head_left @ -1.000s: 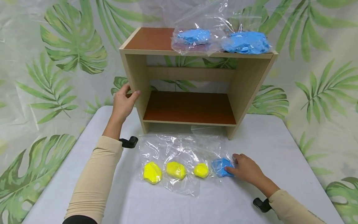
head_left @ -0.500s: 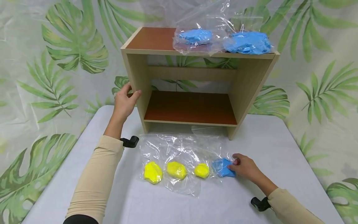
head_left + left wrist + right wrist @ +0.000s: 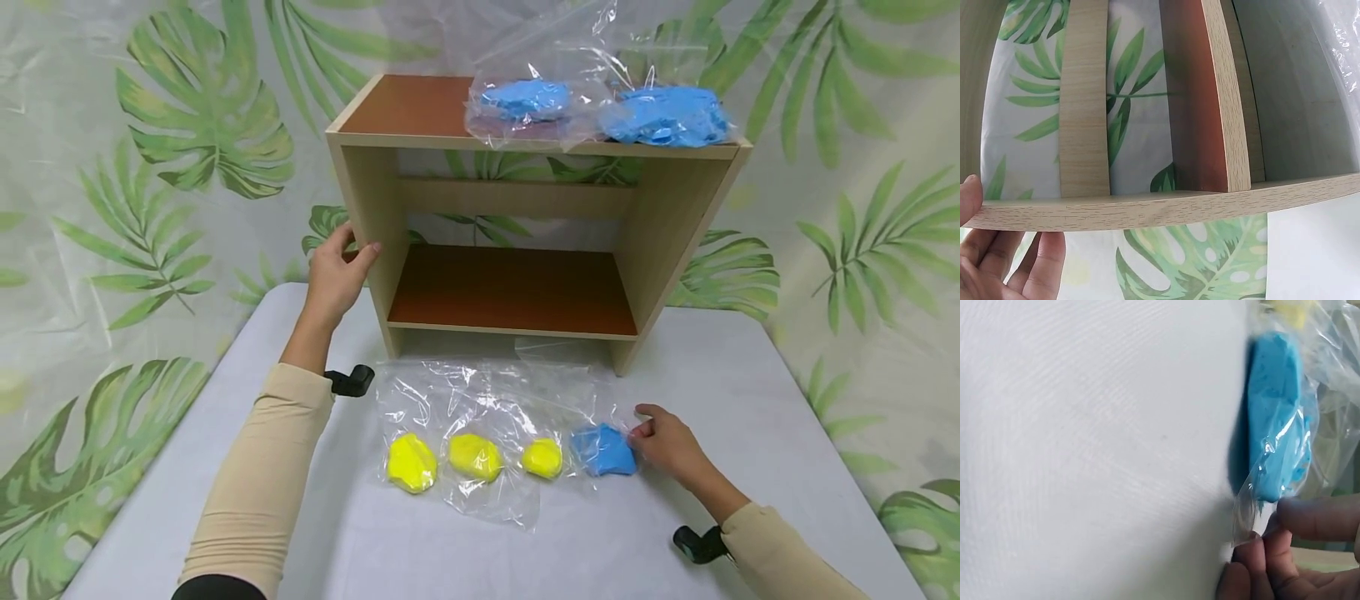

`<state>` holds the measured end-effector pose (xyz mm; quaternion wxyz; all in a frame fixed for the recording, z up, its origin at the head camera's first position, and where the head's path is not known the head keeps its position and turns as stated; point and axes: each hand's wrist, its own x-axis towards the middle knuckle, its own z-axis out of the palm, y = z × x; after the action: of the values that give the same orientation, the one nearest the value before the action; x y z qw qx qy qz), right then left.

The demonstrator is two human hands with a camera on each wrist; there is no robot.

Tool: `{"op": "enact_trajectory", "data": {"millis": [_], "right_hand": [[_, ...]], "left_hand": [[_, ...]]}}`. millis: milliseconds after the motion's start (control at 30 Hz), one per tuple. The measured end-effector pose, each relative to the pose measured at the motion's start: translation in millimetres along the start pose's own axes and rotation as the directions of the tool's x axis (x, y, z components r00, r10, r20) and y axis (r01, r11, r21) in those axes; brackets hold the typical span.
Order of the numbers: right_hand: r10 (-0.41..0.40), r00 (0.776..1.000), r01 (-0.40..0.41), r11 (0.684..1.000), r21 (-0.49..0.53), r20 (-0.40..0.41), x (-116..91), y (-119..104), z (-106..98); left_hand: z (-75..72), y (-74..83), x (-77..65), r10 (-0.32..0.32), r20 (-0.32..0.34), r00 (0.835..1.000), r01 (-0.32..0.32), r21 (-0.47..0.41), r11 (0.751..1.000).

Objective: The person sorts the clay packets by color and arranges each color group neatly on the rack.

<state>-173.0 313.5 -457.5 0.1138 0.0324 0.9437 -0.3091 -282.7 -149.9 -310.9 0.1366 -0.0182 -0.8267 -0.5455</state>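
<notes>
Right hand [image 3: 670,442] pinches a clear bag [image 3: 1244,515] holding a blue lump [image 3: 609,451], on a white table [image 3: 480,567] beside three yellow lumps [image 3: 475,457], apparently all bagged. Left hand [image 3: 334,273] grips a shelf [image 3: 517,292] topped with bagged blue pieces [image 3: 663,117].

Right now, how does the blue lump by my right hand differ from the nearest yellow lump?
The blue lump looks bigger and squarer; the yellow lump, smaller and rounder. Your right hand pinches the blue lump's bag; no hand touches the yellow lump. Both lie bagged on the table.
</notes>
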Motion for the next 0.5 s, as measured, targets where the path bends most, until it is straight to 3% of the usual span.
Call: {"op": "enact_trajectory", "data": {"millis": [167,267,400,500], "right_hand": [[0.100,0.990,-0.117,0.975,0.188,0.095,-1,2,-11],[0.138,0.967,-0.211,0.908,0.362,0.216,-2,5,-17],[0.109,0.932,-0.293,0.791,0.538,0.347,-4,13,-23],[0.060,0.913,-0.302,0.766,0.568,0.404,-5,17,-25]], "left_hand": [[-0.1,-0.6,0.1,0.002,-0.006,1.000,-0.002,0.001,1.000],[-0.1,-1.1,0.2,0.003,-0.008,1.000,-0.003,0.004,1.000],[0.5,-0.6,0.1,0.005,-0.002,1.000,-0.005,0.002,1.000],[0.6,-0.5,0.2,0.004,-0.003,1.000,-0.004,0.002,1.000]]}}
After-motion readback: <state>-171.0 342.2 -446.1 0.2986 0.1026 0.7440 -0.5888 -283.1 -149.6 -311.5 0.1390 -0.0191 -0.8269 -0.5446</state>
